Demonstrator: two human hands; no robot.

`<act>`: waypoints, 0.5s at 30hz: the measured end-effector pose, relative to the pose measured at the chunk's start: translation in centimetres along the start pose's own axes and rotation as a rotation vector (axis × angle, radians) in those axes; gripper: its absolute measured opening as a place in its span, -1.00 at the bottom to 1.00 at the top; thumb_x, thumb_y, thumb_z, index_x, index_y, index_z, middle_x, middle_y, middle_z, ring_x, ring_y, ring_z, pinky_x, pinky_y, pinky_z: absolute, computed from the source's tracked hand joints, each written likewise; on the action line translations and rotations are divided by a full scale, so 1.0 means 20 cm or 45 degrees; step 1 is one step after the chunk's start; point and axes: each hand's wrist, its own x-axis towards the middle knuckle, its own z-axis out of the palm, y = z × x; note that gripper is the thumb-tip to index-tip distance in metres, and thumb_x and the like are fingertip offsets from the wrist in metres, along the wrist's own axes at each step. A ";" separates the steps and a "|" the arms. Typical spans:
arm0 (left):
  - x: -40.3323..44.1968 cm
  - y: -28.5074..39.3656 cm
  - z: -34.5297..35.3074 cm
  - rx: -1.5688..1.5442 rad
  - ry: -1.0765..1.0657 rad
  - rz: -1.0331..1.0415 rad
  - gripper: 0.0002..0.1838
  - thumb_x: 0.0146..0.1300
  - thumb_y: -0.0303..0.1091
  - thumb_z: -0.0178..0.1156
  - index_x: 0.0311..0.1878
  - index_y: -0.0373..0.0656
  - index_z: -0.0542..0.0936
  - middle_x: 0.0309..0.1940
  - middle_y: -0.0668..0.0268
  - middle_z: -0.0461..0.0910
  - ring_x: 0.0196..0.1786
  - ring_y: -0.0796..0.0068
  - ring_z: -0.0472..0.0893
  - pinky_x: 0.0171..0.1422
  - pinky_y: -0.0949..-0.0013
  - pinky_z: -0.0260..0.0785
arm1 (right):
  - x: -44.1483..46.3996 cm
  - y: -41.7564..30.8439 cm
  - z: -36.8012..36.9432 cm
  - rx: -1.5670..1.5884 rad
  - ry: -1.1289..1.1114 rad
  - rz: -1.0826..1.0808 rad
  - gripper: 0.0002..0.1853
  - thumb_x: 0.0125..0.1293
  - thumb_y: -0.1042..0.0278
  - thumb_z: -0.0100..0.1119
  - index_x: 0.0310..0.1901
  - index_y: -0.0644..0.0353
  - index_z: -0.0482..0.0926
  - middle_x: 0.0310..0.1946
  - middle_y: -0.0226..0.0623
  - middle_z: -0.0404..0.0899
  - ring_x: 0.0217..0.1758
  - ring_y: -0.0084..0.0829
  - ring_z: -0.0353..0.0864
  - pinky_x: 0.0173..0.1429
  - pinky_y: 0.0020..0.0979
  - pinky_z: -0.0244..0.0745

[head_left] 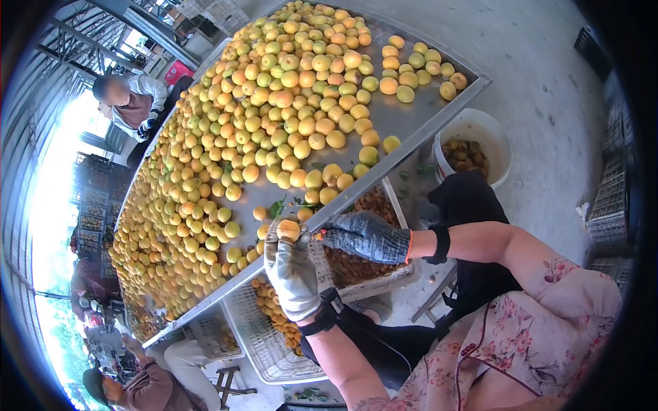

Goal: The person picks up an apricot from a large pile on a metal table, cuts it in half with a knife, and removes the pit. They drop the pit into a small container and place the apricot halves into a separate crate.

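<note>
My left hand (291, 270), in a pale glove, is closed on a yellow-orange apricot (288, 230) at the metal table's near edge. My right hand (365, 237), in a dark grey knit glove with an orange cuff, is closed just beside it. A small orange-red piece shows at its fingertips, and a thin line runs toward the apricot; what tool this is, I cannot make out. Many loose apricots (274, 103) cover the raised-rim table (404, 130). Some green leaves (276, 208) lie near my left fingertips.
Under the table edge stand a white crate (274, 363) with orange fruit pieces and another crate (379, 279) with brown contents. A white bucket (504, 140) holds brownish fruit. One person (140, 103) sits across the table, another person (154, 387) at lower left. Crates (610, 198) stack at right.
</note>
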 end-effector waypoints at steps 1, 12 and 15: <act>0.00 0.00 -0.01 -0.002 0.004 -0.005 -0.62 0.32 -0.38 0.16 0.14 -0.35 0.43 -0.02 0.16 0.54 -0.06 0.38 0.60 0.06 0.37 0.54 | 0.00 0.02 0.01 -0.038 -0.002 0.005 -0.68 0.39 0.15 0.05 -0.02 0.20 0.59 -0.19 -0.07 0.63 -0.11 -0.07 0.61 -0.01 -0.19 0.46; 0.00 -0.07 0.00 0.141 0.097 0.008 -0.69 0.37 -0.30 0.11 0.06 -0.32 0.48 -0.08 0.23 0.57 -0.09 0.48 0.59 0.03 0.43 0.48 | 0.01 0.05 0.04 -0.124 0.064 0.053 -0.71 0.36 0.17 0.09 -0.09 0.20 0.61 -0.30 -0.09 0.64 -0.22 -0.05 0.62 -0.15 -0.17 0.48; 0.00 -0.08 0.01 0.188 0.109 0.018 -0.68 0.36 -0.33 0.11 0.07 -0.34 0.47 -0.11 0.24 0.57 -0.12 0.50 0.58 0.00 0.46 0.46 | 0.02 0.05 0.03 0.061 -0.007 0.180 -0.72 0.36 0.18 0.09 -0.12 0.21 0.60 -0.33 -0.07 0.63 -0.25 -0.04 0.61 -0.17 -0.17 0.48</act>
